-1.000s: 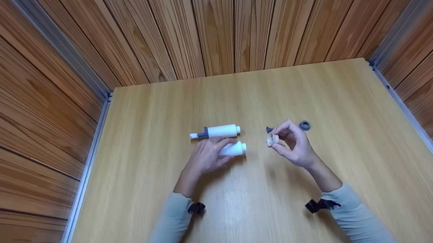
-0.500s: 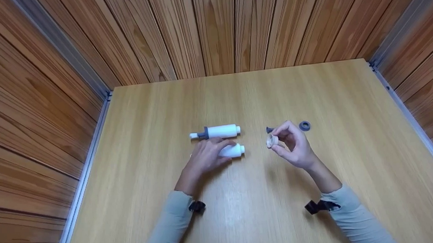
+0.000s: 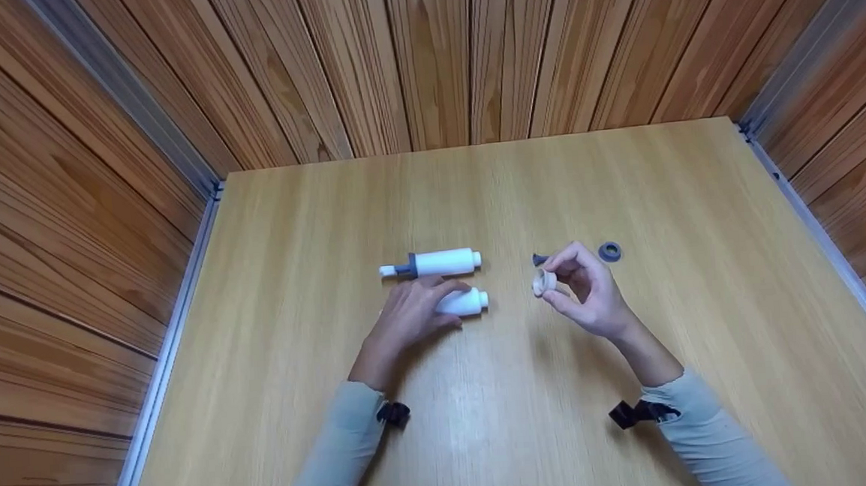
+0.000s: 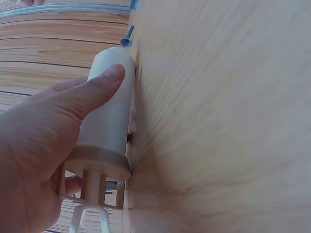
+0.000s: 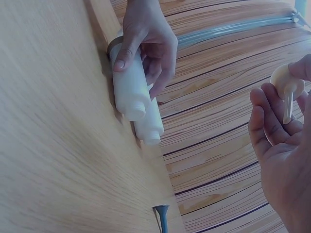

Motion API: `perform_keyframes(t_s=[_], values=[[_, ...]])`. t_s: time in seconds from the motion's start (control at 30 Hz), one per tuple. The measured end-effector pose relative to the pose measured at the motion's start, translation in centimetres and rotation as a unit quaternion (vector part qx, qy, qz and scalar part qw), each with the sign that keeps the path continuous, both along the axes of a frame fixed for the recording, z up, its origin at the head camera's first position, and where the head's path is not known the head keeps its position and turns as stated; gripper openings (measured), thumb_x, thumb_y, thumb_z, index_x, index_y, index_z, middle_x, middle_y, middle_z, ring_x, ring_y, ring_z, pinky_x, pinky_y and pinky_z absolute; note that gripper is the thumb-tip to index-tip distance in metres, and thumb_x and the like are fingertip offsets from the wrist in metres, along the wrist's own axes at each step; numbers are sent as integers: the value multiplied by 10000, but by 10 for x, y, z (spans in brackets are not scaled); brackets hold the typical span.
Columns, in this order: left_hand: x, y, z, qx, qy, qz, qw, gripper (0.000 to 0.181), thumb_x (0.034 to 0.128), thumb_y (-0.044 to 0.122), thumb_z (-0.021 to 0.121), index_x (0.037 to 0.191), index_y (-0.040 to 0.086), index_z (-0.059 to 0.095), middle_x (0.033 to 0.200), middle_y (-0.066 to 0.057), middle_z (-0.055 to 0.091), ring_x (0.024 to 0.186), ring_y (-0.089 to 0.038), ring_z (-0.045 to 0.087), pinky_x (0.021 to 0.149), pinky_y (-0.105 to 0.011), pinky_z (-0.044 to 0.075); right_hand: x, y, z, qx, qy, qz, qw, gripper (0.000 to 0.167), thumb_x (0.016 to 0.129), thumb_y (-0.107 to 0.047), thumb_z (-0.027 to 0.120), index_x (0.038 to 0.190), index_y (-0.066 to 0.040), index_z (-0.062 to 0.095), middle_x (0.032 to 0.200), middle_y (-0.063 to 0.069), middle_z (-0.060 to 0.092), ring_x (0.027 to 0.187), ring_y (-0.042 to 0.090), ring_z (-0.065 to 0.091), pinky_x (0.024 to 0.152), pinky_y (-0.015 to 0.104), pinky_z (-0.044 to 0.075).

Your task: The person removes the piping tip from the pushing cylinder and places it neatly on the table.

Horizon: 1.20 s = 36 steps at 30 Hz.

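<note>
My left hand [image 3: 415,312] grips a white bottle-like cylinder [image 3: 464,303] with a narrow neck pointing right. In the left wrist view, a beige collar [image 4: 99,161] with open slots and a white forked end [image 4: 91,216] show at its other end; the thumb lies along the cylinder, close to the tabletop. Off to the right, my right hand [image 3: 590,293] pinches a small cream funnel-shaped piece [image 3: 544,282] between thumb and fingers, above the table. Its thin stem [image 5: 288,104] shows in the right wrist view.
Just beyond the left hand lies a similar white cylinder [image 3: 445,262] with a dark grey collar [image 3: 411,265]. A dark grey funnel-shaped piece [image 3: 539,259] and a dark ring [image 3: 609,252] lie behind the right hand. Wooden panels [image 3: 429,63] wall the table [image 3: 312,235].
The white cylinder in my left hand has shifted slightly left and toward me. My right hand stays almost still with the cream piece.
</note>
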<state>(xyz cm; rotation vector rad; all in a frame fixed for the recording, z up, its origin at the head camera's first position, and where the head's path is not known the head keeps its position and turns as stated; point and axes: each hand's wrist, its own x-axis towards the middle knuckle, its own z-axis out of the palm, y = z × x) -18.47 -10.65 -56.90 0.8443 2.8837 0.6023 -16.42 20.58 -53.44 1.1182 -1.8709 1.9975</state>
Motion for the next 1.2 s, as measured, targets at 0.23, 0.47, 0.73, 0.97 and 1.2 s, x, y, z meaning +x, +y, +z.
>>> perform_keyframes(t_s=[0.23, 0.47, 0.73, 0.97, 1.2], values=[[0, 1, 1, 43, -150, 67, 9999, 573, 964, 398, 911, 1489, 279, 714, 1520, -82, 726, 1183, -276, 729, 1031, -476, 615, 1, 0, 0, -4, -1, -28, 10000, 361, 787, 336, 588, 1113, 268, 451, 1130, -89, 753, 1031, 12, 744, 890, 164, 614], [1, 1, 1, 70, -232, 98, 9997, 609, 953, 390, 925, 1507, 260, 706, 1565, -78, 701, 1317, -300, 713, 1116, -512, 594, 1, 0, 0, 41, 18, -58, 10000, 362, 788, 333, 593, 1117, 264, 457, 1138, -89, 743, 1035, 14, 742, 888, 164, 615], [2, -2, 0, 202, -80, 34, 9998, 597, 962, 419, 911, 1502, 261, 710, 1574, -60, 691, 1341, -297, 709, 1129, -515, 593, 0, 1, -2, 108, 57, -19, 9999, 364, 795, 331, 594, 1129, 263, 465, 1141, -88, 741, 1037, 17, 745, 886, 165, 613], [4, -5, -2, 465, 419, -134, 9980, 586, 954, 415, 919, 1474, 221, 731, 1538, -97, 722, 1316, -333, 731, 1068, -515, 620, -1, -1, -4, 67, -80, -4, 9999, 333, 816, 323, 617, 1120, 269, 492, 1110, -93, 763, 1013, 17, 750, 915, 172, 624], [5, -7, -3, 593, 580, -188, 9964, 587, 938, 411, 935, 1454, 205, 746, 1500, -80, 742, 1295, -313, 742, 1062, -498, 628, -1, 0, -6, 170, -232, -48, 9996, 345, 849, 301, 665, 1165, 270, 531, 1139, -92, 751, 1030, 39, 739, 938, 172, 623]])
